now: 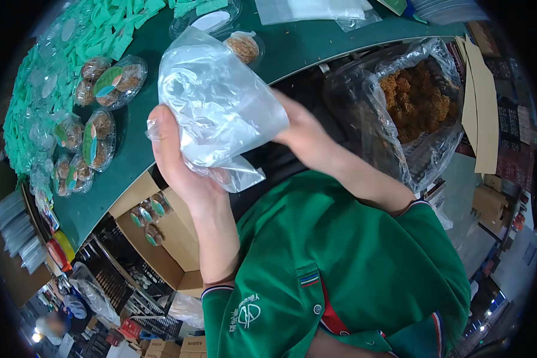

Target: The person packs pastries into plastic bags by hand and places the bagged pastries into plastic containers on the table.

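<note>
A clear plastic bag (221,101), crinkled and shiny, is held up over the green table. My left hand (176,161) grips its lower left side, thumb in front and the other fingers mostly behind the film. At the bag's right edge is my right hand (298,128), blurred, with its fingers hidden behind the plastic; it appears to hold that edge. Just beyond the bag, a clear round tub (244,49) with a brown shredded-looking ball stands on the table. Left of the bag sit several clear packs (122,82) of brown balls with green labels.
Green paper strips (83,36) and clear trays heap along the table's left side. Below the edge, an open cardboard box (176,230) contains labelled packs. To the right, a plastic-lined crate (394,113) holds brown crumbly clumps. Flat plastic bags (310,11) lie at the far edge.
</note>
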`<state>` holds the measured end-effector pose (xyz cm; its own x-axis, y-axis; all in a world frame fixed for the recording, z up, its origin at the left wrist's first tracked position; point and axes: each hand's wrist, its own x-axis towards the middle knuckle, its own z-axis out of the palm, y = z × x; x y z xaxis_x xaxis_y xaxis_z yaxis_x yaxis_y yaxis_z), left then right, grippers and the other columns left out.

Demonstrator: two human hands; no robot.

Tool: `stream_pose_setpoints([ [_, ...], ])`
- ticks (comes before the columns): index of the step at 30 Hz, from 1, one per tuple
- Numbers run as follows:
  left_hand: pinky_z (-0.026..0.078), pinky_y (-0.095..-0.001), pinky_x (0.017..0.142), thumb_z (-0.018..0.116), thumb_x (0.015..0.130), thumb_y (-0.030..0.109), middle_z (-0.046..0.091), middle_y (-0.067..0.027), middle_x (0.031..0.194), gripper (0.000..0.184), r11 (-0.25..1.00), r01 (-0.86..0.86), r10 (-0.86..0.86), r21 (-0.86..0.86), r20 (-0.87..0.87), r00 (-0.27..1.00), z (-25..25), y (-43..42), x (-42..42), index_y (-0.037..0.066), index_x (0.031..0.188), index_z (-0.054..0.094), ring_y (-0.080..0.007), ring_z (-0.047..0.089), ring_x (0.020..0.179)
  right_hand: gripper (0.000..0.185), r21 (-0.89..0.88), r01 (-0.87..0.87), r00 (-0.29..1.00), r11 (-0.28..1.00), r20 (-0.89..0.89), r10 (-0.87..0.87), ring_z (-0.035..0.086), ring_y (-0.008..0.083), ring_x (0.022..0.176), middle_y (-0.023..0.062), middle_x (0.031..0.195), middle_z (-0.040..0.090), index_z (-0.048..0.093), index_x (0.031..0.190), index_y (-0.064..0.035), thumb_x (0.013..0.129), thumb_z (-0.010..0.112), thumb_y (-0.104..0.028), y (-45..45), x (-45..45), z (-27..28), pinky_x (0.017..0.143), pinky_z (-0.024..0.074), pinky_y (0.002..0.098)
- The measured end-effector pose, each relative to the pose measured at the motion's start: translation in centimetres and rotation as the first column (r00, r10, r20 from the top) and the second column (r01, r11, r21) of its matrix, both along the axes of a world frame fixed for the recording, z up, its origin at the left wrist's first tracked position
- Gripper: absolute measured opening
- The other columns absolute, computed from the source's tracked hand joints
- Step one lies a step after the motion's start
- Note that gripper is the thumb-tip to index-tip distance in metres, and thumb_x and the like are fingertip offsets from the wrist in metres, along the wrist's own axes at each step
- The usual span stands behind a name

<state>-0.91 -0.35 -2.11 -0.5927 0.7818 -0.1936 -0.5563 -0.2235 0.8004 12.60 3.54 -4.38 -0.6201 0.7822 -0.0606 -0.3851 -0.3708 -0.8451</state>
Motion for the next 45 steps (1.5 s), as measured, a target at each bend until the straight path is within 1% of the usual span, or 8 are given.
stream_pose_setpoints([
  [13, 0.047, -0.0318, 0.076, 0.048, 0.091, 0.032, 0.055, -0.0097, 0.106, 0.038, 0.997, -0.058, 0.054, 0.057, 0.067, 0.996, 0.8, -0.6, -0.8, 0.002, 0.114, 0.046, -0.0189, 0.057, 0.093, 0.012, -0.059, -0.100, 0.995, 0.993, -0.005, 0.100, 0.052, 0.0060, 0.074, 0.0008, 0.079, 0.054, 0.051, 0.093, -0.0037, 0.087, 0.056, -0.013, -0.5, -0.4, 0.4, 0.066, 0.0426, 0.0214],
  [19, 0.045, -0.0348, 0.083, 0.044, 0.092, 0.032, 0.055, -0.0105, 0.110, 0.039, 0.994, 0.019, -0.027, 0.106, 0.079, 0.997, -0.2, -0.5, -0.8, 0.002, 0.117, 0.046, -0.0211, 0.056, 0.098, 0.018, 0.323, -0.117, 0.975, 0.939, 0.219, 0.046, 0.045, 0.0044, 0.065, -0.0027, 0.072, 0.050, 0.054, 0.086, -0.0023, 0.087, 0.059, -0.019, -1.9, -1.1, 0.5, 0.058, 0.0377, 0.0209],
  [28, 0.047, -0.0410, 0.084, 0.042, 0.093, 0.023, 0.057, -0.0147, 0.110, 0.032, 0.956, -0.004, -0.119, 0.293, 0.402, 0.908, 0.5, -1.0, -1.3, 0.000, 0.113, 0.051, -0.0258, 0.056, 0.099, 0.017, -0.058, -0.056, 0.998, 0.997, 0.010, 0.056, 0.046, 0.0041, 0.070, -0.0006, 0.079, 0.052, 0.055, 0.086, -0.0012, 0.091, 0.052, -0.017, -1.0, -0.2, 1.7, 0.064, 0.0385, 0.0195],
  [31, 0.047, -0.0379, 0.079, 0.043, 0.093, 0.024, 0.058, -0.0139, 0.105, 0.031, 0.986, -0.064, 0.015, 0.152, 0.305, 0.952, 0.8, -0.7, -0.9, -0.001, 0.109, 0.052, -0.0236, 0.057, 0.094, 0.014, 0.305, -0.120, 0.965, 0.945, 0.261, 0.038, 0.046, 0.0039, 0.071, -0.0006, 0.080, 0.052, 0.055, 0.088, -0.0013, 0.090, 0.053, -0.015, -1.2, -0.5, 0.8, 0.064, 0.0378, 0.0190],
  [37, 0.046, -0.0425, 0.091, 0.045, 0.092, 0.022, 0.053, -0.0185, 0.115, 0.038, 0.674, 0.227, -0.522, 0.703, 0.235, 0.820, -1.4, -1.6, -6.4, -0.002, 0.121, 0.042, -0.0268, 0.055, 0.103, 0.012, -0.001, 0.109, 0.994, 0.994, 0.031, -0.109, 0.053, 0.0101, 0.074, 0.0049, 0.086, 0.054, 0.054, 0.084, -0.0001, 0.085, 0.051, -0.011, 1.3, 1.3, 0.9, 0.067, 0.0415, 0.0223],
  [41, 0.050, -0.0398, 0.081, 0.048, 0.089, 0.013, 0.055, -0.0139, 0.094, 0.033, 0.948, -0.202, 0.059, 0.245, 0.487, 0.871, 0.6, -2.6, -6.2, -0.003, 0.117, 0.044, -0.0254, 0.057, 0.083, 0.011, 0.048, 0.130, 0.991, 0.990, 0.012, -0.130, 0.055, 0.0129, 0.075, 0.0071, 0.085, 0.056, 0.053, 0.084, -0.0024, 0.086, 0.049, -0.012, 2.2, 2.2, 1.4, 0.068, 0.0421, 0.0254],
  [43, 0.050, -0.0310, 0.064, 0.048, 0.086, 0.006, 0.049, -0.0094, 0.078, 0.022, 0.863, -0.037, -0.354, 0.504, 0.655, 0.668, 0.3, -3.8, -6.5, -0.003, 0.106, 0.048, -0.0199, 0.050, 0.065, 0.011, 0.041, 0.113, 0.993, 0.993, -0.032, -0.112, 0.056, 0.0182, 0.079, 0.0113, 0.087, 0.056, 0.049, 0.081, -0.0025, 0.086, 0.047, -0.012, 2.6, 2.3, 2.1, 0.072, 0.0432, 0.0296],
  [45, 0.040, -0.0231, 0.046, 0.045, 0.080, -0.003, 0.041, -0.0065, 0.070, 0.013, 0.880, 0.025, -0.262, 0.475, 0.440, 0.859, 0.2, -3.9, -7.4, -0.005, 0.093, 0.048, -0.0132, 0.038, 0.053, 0.012, 0.019, 0.085, 0.989, 0.996, -0.127, -0.082, 0.057, 0.0197, 0.080, 0.0128, 0.085, 0.056, 0.047, 0.078, -0.0036, 0.085, 0.047, -0.013, 2.9, 2.5, 2.4, 0.073, 0.0429, 0.0304],
])
